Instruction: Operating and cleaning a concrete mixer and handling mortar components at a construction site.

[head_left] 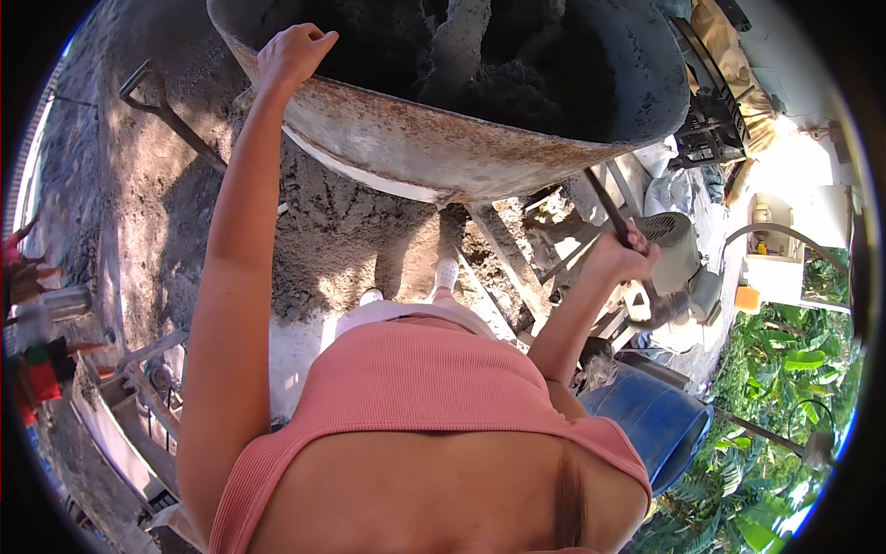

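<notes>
Looking down from a person's head, the view showed a large, rust-streaked metal drum (pixel 397 126) across the top, tipped so that its wide mouth was visible. Inside, a grey wet mixture (pixel 503 85) lay in shadow, and a thick, coated paddle (pixel 459 39) rose from it toward the drum's far side.

The person's left hand (pixel 293 57) was at the near rim, toward the drum's left end, its fingers curled inward and its thumb toward the right; from this angle it could not be told whether it gripped the rim or only rested there. The right hand (pixel 632 256) was closed firmly around a dark bar (pixel 604 205), which slanted down from beneath the drum's near edge, toward its right end.

Just beside that hand stood a grey, slotted housing (pixel 666 242). Pale beams (pixel 510 254) crossed under the drum's near edge. To the left, a shovel (pixel 171 115) with a loop handle lay on the rough, sandy ground (pixel 323 235), partly behind the left forearm. The person wore a pink ribbed top (pixel 425 374) and pale shoes (pixel 446 274). Near the right elbow, a blue barrel (pixel 637 406) lay tilted with its opening outward, and green plants (pixel 784 388) filled the ground's lower right edge.
</notes>
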Motion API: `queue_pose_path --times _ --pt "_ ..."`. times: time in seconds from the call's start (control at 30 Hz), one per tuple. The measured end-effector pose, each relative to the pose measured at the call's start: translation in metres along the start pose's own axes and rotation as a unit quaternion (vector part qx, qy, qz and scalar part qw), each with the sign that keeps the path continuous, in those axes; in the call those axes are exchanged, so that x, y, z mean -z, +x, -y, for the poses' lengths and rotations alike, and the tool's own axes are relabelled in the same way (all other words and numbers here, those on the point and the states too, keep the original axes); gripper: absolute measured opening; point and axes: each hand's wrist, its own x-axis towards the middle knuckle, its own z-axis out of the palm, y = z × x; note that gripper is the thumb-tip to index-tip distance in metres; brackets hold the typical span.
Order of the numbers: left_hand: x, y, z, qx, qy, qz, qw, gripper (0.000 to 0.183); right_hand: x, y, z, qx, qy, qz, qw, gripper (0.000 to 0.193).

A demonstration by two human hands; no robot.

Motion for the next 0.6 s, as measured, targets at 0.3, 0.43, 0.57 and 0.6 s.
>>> queue_pose_path --times 0.3,0.43,0.57,0.6 --pt "0.007 -0.009 -0.006 -0.003 0.006 0.044 0.999 0.037 0.063 0.018 -0.022 -0.351 -0.283 0.06 0.89 0.04" --pt "0.014 -0.003 -0.008 0.036 0.041 0.054 0.997 0.033 0.044 0.069 0.024 -0.114 -0.187 0.083 0.972 0.036" --pt "0.016 -0.001 -0.017 0.052 0.056 0.09 0.993 0.032 -0.006 0.122 0.046 0.102 0.015 -0.047 0.994 0.031" --pt "0.016 0.0 -0.02 0.056 0.053 0.091 0.993 0.033 -0.014 0.137 0.045 0.157 0.092 -0.102 0.978 0.028"
